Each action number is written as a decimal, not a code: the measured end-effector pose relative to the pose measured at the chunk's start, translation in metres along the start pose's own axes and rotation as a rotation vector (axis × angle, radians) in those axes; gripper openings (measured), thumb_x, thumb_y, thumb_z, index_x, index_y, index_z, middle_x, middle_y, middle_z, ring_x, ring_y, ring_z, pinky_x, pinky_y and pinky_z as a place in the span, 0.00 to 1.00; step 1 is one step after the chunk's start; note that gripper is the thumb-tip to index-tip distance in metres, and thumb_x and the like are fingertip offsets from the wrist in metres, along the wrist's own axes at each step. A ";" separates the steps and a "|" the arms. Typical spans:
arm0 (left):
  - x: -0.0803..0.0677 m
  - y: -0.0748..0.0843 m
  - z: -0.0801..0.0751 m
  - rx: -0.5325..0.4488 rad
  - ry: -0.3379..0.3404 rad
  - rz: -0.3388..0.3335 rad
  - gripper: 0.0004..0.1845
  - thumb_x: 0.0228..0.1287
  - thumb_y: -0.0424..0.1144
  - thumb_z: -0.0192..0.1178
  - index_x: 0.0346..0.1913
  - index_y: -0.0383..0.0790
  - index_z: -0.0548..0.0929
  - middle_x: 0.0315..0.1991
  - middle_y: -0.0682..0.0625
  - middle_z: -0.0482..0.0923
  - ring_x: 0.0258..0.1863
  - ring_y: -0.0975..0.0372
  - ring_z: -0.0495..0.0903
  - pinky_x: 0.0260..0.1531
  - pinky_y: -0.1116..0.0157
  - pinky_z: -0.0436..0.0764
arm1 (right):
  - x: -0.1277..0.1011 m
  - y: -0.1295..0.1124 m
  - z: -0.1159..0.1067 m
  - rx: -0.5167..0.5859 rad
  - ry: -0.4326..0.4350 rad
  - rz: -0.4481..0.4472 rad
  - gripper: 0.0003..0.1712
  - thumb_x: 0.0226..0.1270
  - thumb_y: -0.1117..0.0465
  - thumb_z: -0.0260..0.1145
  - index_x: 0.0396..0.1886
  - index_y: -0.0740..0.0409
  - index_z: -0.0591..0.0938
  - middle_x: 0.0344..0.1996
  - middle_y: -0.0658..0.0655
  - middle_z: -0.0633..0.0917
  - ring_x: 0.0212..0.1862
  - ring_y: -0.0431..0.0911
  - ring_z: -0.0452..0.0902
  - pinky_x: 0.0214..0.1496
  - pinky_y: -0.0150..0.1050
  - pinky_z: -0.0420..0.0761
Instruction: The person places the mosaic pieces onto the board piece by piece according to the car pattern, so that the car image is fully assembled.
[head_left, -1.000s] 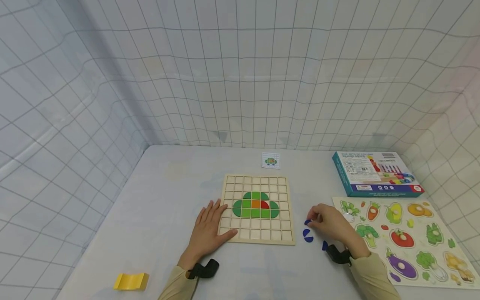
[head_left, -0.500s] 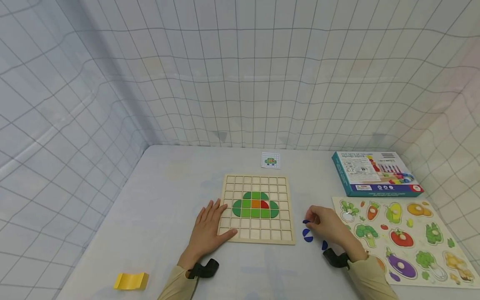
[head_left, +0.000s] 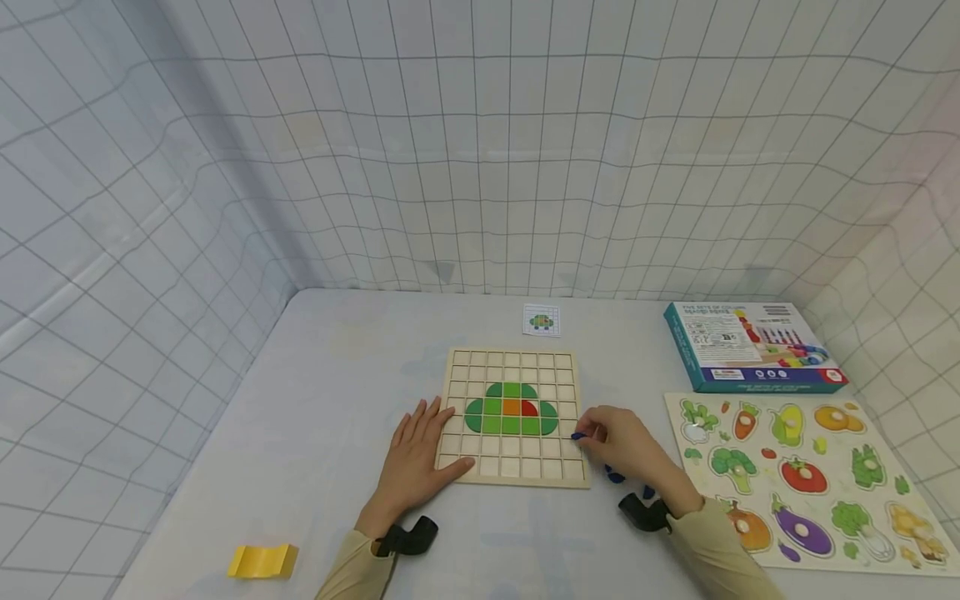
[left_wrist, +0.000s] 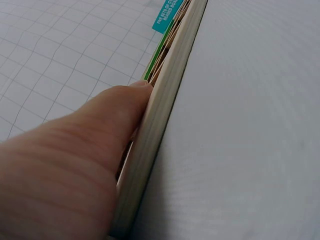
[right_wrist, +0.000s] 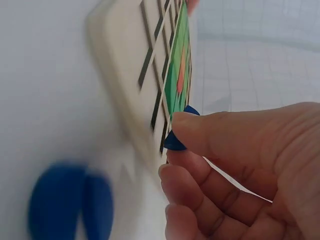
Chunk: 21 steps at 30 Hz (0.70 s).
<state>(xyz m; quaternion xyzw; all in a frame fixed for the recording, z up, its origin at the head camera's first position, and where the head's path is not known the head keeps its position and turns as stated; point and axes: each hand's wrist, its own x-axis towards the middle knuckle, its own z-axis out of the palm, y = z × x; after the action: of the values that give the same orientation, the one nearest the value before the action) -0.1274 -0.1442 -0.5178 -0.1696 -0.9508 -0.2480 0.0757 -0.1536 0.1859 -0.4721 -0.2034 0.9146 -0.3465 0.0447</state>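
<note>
The right hand pinches a small blue piece between thumb and fingertips, held over the right edge of the wooden grid board, just beside the green shape laid in its middle cells. The left hand lies flat, fingers relaxed, pressing the board's near-left corner. This looks like the placing step: the piece must be lowered squarely into a free cell and turned to fit. More blue pieces lie on the table behind that hand; beyond, a pattern card.
</note>
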 end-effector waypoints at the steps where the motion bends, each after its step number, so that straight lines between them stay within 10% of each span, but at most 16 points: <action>1: 0.000 0.000 0.000 -0.001 0.000 0.000 0.44 0.56 0.63 0.60 0.69 0.40 0.64 0.72 0.41 0.54 0.72 0.49 0.46 0.67 0.51 0.44 | 0.002 -0.004 0.002 0.004 -0.011 -0.011 0.06 0.58 0.67 0.70 0.30 0.53 0.81 0.22 0.43 0.76 0.25 0.39 0.69 0.23 0.34 0.72; 21: -0.001 0.000 0.000 -0.007 -0.004 -0.004 0.43 0.56 0.63 0.60 0.70 0.41 0.64 0.72 0.42 0.53 0.72 0.50 0.46 0.68 0.51 0.43 | 0.044 -0.065 0.047 -0.003 -0.099 -0.129 0.03 0.57 0.64 0.71 0.29 0.52 0.84 0.21 0.41 0.77 0.25 0.37 0.70 0.27 0.33 0.72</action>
<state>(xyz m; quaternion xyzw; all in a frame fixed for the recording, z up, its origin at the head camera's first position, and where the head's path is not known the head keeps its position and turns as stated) -0.1267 -0.1445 -0.5175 -0.1684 -0.9504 -0.2510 0.0728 -0.1614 0.0954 -0.4625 -0.2791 0.8968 -0.3368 0.0672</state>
